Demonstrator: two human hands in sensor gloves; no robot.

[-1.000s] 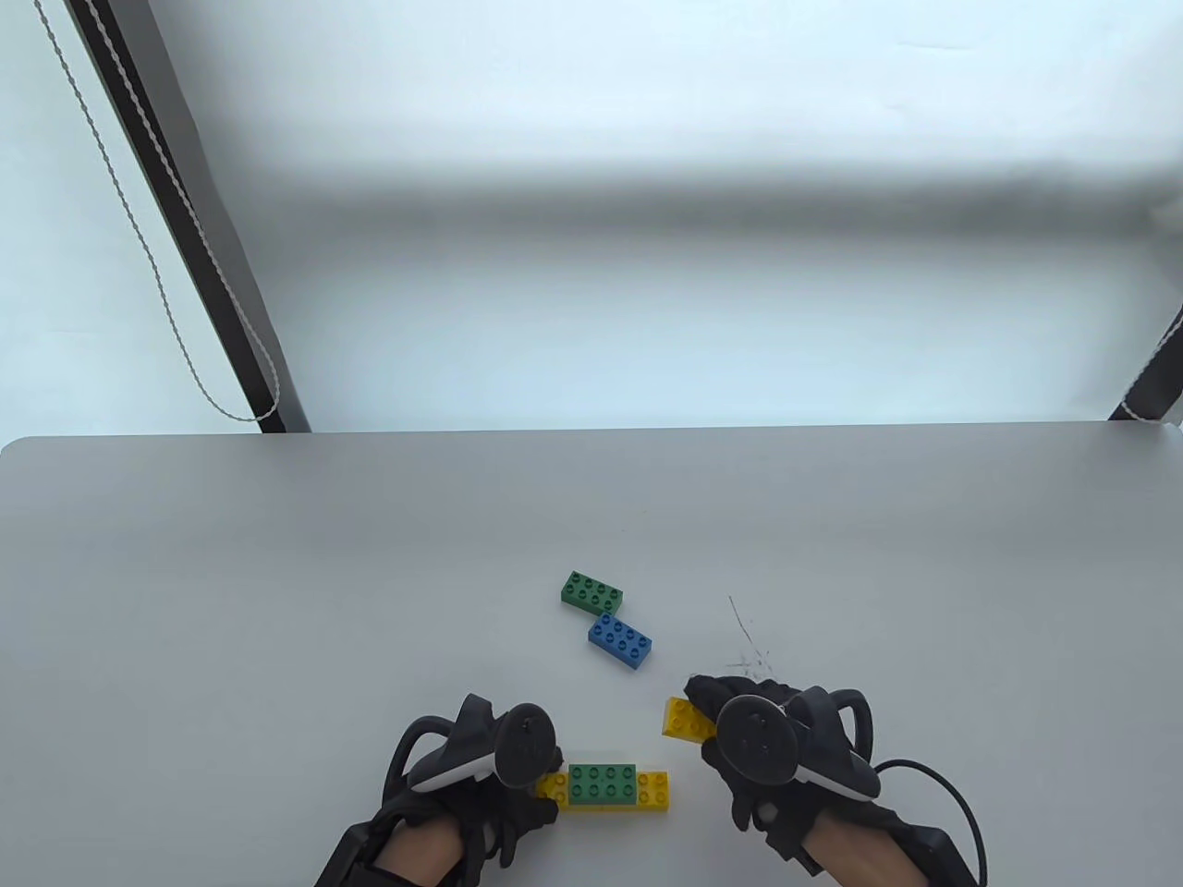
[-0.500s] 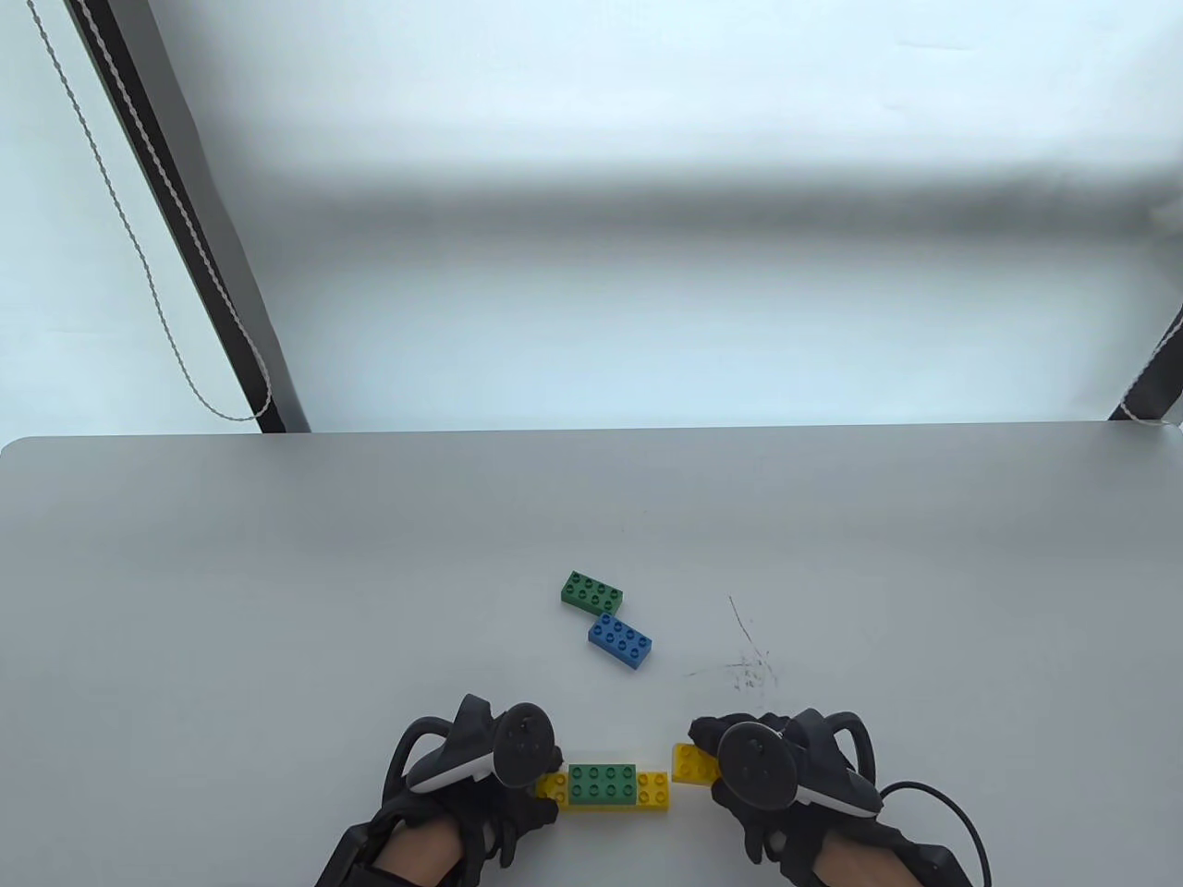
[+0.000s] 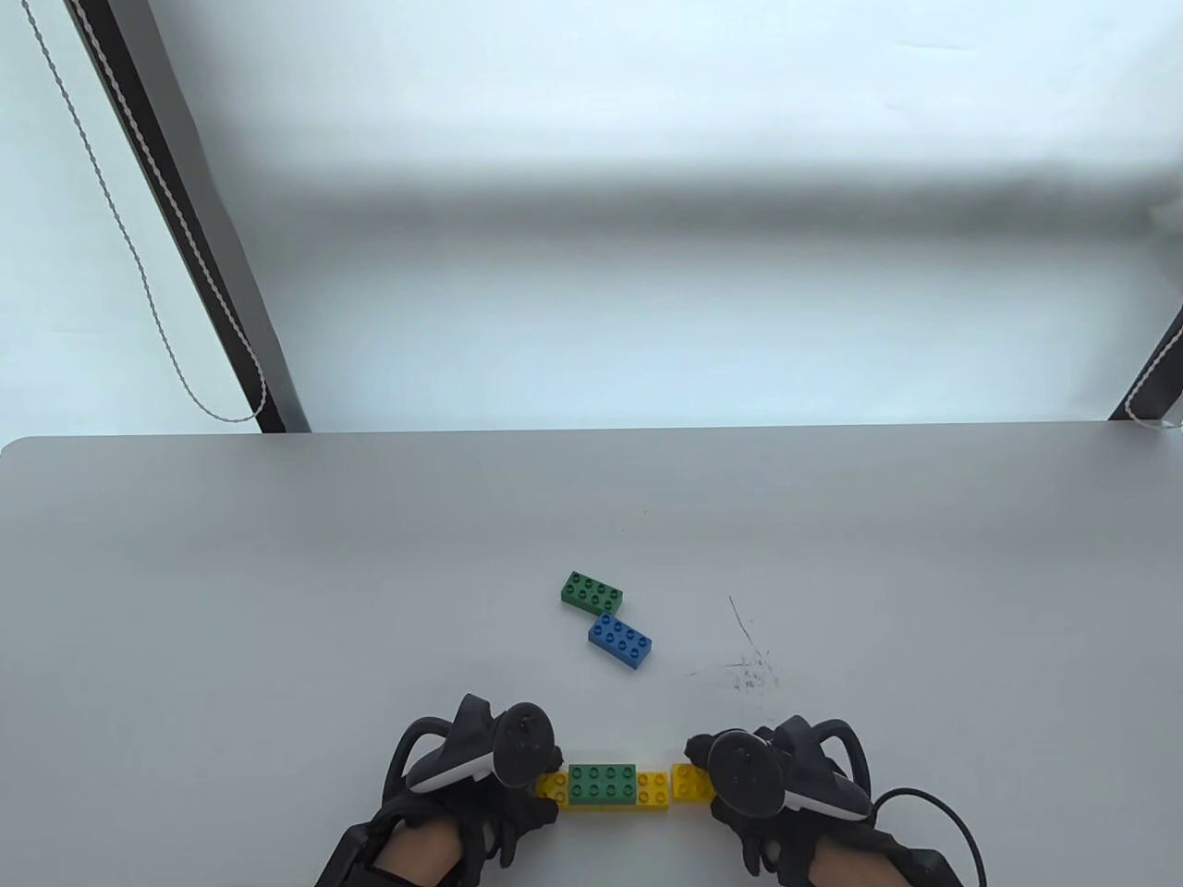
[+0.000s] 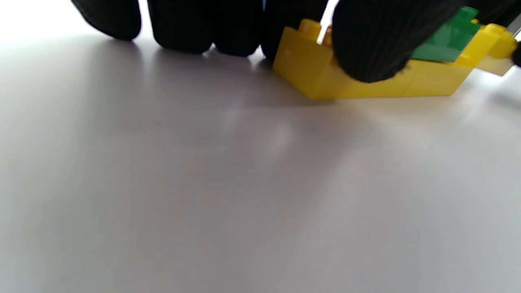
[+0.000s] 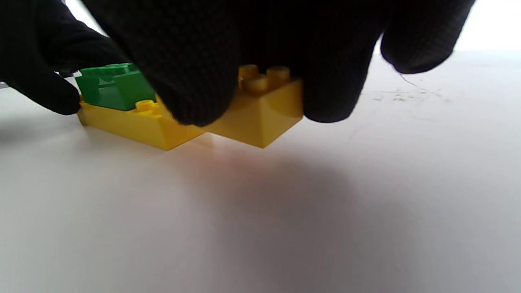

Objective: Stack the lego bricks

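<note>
right grip: the right hand (image 3: 786,785) pinches a small yellow brick (image 5: 260,118), held at the long yellow brick's free end
left grip: the left hand (image 3: 481,767) pinches the other end of the long yellow brick (image 3: 605,795) on the tabletop (image 3: 277,601)
done: one green brick (image 3: 603,783) sits on it
left: small brick looks unseated; loose green brick (image 3: 591,592) and blue brick (image 3: 621,640) lie beyond both grips

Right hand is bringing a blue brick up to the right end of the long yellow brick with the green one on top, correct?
Not quite: the brick in the right hand is yellow, not blue, as the right wrist view shows. It sits by the right end of the long yellow brick carrying the green brick.
</note>
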